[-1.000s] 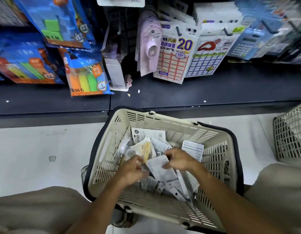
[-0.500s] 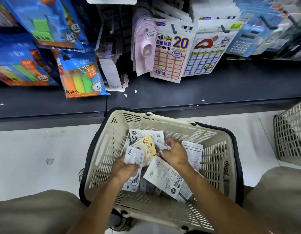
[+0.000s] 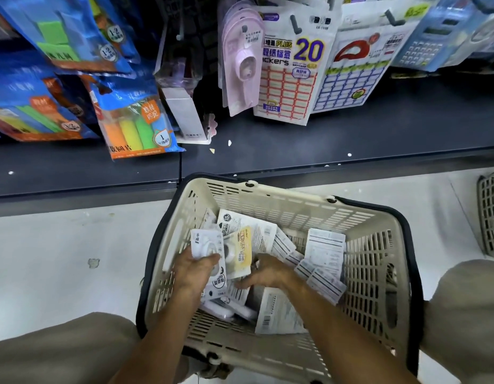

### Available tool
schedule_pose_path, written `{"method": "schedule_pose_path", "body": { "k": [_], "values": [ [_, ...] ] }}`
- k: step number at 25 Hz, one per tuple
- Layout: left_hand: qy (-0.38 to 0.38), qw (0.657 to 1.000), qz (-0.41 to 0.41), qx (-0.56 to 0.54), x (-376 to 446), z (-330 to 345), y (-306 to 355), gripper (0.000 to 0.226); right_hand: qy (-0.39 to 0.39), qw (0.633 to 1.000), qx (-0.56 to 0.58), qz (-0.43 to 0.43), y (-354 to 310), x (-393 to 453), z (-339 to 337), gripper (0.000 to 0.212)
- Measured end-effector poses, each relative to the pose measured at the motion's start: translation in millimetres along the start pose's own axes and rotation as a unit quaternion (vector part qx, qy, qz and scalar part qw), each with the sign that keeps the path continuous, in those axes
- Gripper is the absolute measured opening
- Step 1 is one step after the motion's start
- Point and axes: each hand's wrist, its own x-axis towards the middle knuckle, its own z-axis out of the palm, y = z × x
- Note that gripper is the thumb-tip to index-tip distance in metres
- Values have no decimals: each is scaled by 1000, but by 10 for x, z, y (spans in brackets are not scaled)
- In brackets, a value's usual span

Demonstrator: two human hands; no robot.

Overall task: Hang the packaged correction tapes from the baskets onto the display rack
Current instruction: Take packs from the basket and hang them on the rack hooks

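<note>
at the bottom of the frame two bare forearms reach up from between the person's knees into a beige slotted basket point(image 3: 378, 259) with a dark rim, which sits on the pale floor point(image 3: 60, 259) at lower centre.

the left hand point(image 3: 194, 273) is inside the basket's left half. its fingers point(image 3: 209, 259) are curled round a small stack of packaged correction tapes point(image 3: 209, 245), the thumb lying across the white front of the top pack; a yellow-fronted pack point(image 3: 241, 253) fans out of the same stack to the right. the stack is lifted a little above the loose packs.

the right hand point(image 3: 263, 273) is just right of that stack, palm down. its fingers point(image 3: 245, 285) point left and dip among the loose packs point(image 3: 326, 250) lying backs-up on the basket floor; they are bent, but whether they pinch a pack cannot be told, since the tips are blurred and partly hidden.

compared with half a second ago, the left hand's stack sits higher and stands more upright, and the right hand has dropped from the upper middle of the pile to lower down, beside the left hand. the large pack that lay across the right wrist now lies under the right forearm.

beyond the basket runs a dark shelf point(image 3: 351, 128). above it, on the display rack, hang pink correction tapes point(image 3: 243, 65) at upper centre, sticker sheets point(image 3: 290, 79) to their right, and blue packs of coloured blocks point(image 3: 132, 123) at upper left. a second slotted basket point(image 3: 491, 212) shows at the right edge.
</note>
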Motion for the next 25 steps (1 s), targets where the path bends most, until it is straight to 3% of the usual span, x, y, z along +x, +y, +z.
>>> {"method": "schedule_pose_path", "body": {
  "k": [2, 6, 8, 12, 15, 17, 18, 20, 23, 25],
  "values": [
    [8, 1000, -5, -14, -4, -21, 26, 23, -43, 999, -12, 7, -1, 13, -39, 89],
    [6, 999, -5, -31, -39, -101, 66, 22, 56, 998, 5, 30, 12, -80, -40, 93],
    [1, 999, -7, -53, -77, -135, 121, 22, 87, 995, 32, 30, 46, -181, -166, 81],
    [10, 998, 5, -63, -164, -176, 205, 21, 135, 987, 76, 31, 174, -632, -782, 30],
    [-19, 999, 23, -27, -262, -183, 235, 22, 141, 990, 6, -14, 108, -1151, -1194, 23],
    [-80, 996, 13, 21, -341, -128, 259, 39, 163, 982, 19, -88, -37, -1478, -1367, 26],
    [-113, 993, 7, 27, -410, -86, 295, 48, 187, 969, 57, -153, -138, -1628, -1385, 29],
    [-165, 986, 12, -8, -547, 7, 393, 43, 285, 913, 91, -276, -362, -1876, -1231, 34],
    [-251, 958, 9, -141, -651, 85, 573, 32, 492, 798, -67, -342, -538, -2023, -624, 45],
    [-292, 925, 18, -243, -703, 105, 702, 30, 532, 751, -209, -330, -547, -2018, -225, 67]
  ]
}}
